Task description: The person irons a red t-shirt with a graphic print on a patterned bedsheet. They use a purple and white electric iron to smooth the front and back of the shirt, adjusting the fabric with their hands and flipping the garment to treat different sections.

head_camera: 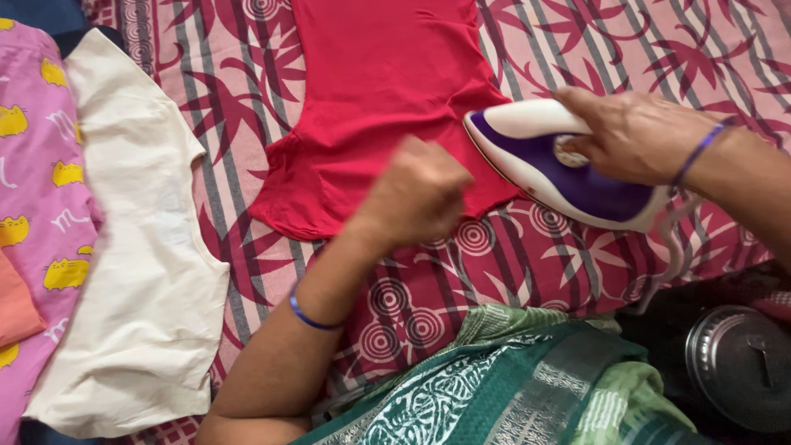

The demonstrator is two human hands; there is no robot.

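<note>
A red garment (375,91) lies spread flat on a patterned red and pink bedsheet (577,49). My right hand (638,132) grips the handle of a white and purple clothes iron (548,161), whose tip rests on the red garment's right side. My left hand (416,194) is curled into a fist at the garment's lower hem, apparently pinching the cloth. Both wrists wear thin blue bands.
A cream garment (140,247) lies flat at the left, beside a pink cloth with yellow cat prints (37,165). Green patterned fabric (511,387) covers my lap. A round steel lidded pot (741,363) sits at the lower right. The iron's white cord (671,247) hangs down.
</note>
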